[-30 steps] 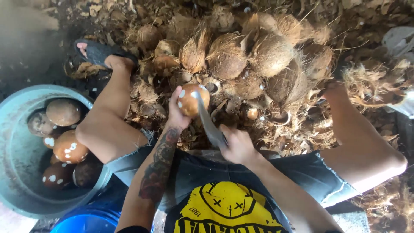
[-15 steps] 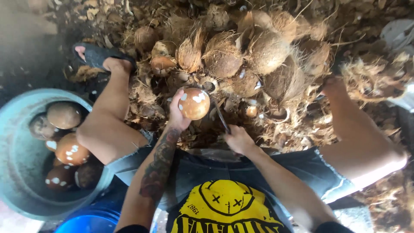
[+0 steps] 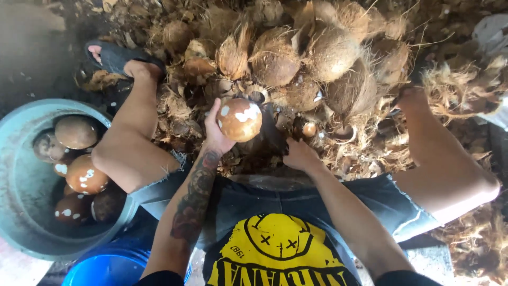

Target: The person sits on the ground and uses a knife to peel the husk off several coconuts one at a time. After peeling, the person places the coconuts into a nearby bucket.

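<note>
My left hand (image 3: 214,135) holds up a brown, shaved coconut (image 3: 239,119) with white patches, above my lap. My right hand (image 3: 299,154) is just right of it and lower, closed on the handle of a dark knife (image 3: 271,130). The blade points up and left, beside the coconut. Whether it touches the coconut I cannot tell. My bare knees spread to either side.
A pile of fibrous husked coconuts (image 3: 317,58) and loose husk lies in front of me. At my left a grey-blue basin (image 3: 21,180) holds several shaved coconuts (image 3: 84,175). A blue bucket (image 3: 108,267) sits below it. My left foot wears a dark sandal (image 3: 114,55).
The knife blade, which lay across the coconut a second ago, has dropped to its right side. My left hand has turned the coconut slightly and lifted it.
</note>
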